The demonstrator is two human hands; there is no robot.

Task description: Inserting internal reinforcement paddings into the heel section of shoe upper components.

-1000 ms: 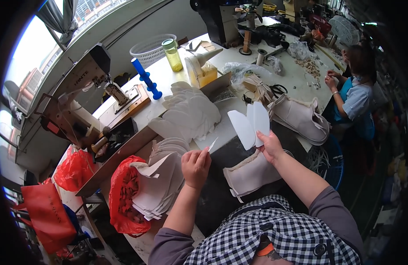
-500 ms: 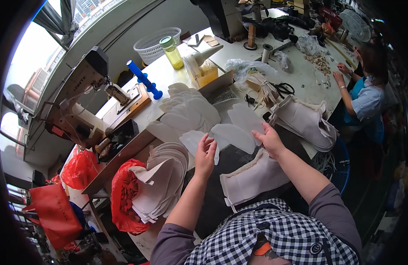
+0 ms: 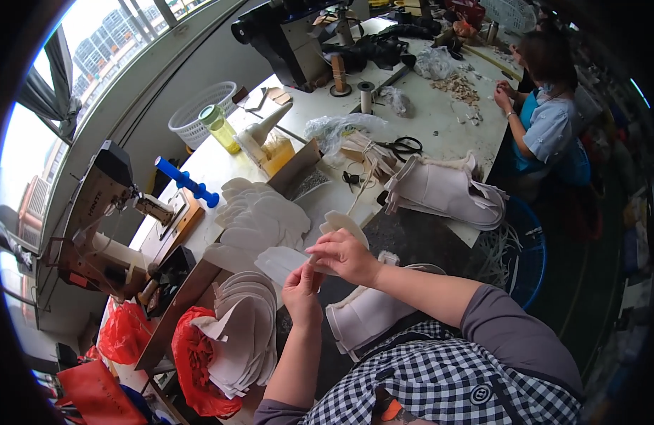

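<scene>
Left hand (image 3: 303, 292) and right hand (image 3: 350, 258) together near centre of frame, fingertips meeting. Left hand pinches end of flat white piece (image 3: 276, 263), which extends leftward; right hand clamped on pale curved pieces (image 3: 348, 225), rising behind its knuckles. Pile of white cutouts (image 3: 262, 223) on table (image 3: 447, 134), left of centre. Pale boot (image 3: 361, 322) below right forearm. Red plastic bag (image 3: 187, 358) at lower left, beside stacked pale panels (image 3: 243, 347).
</scene>
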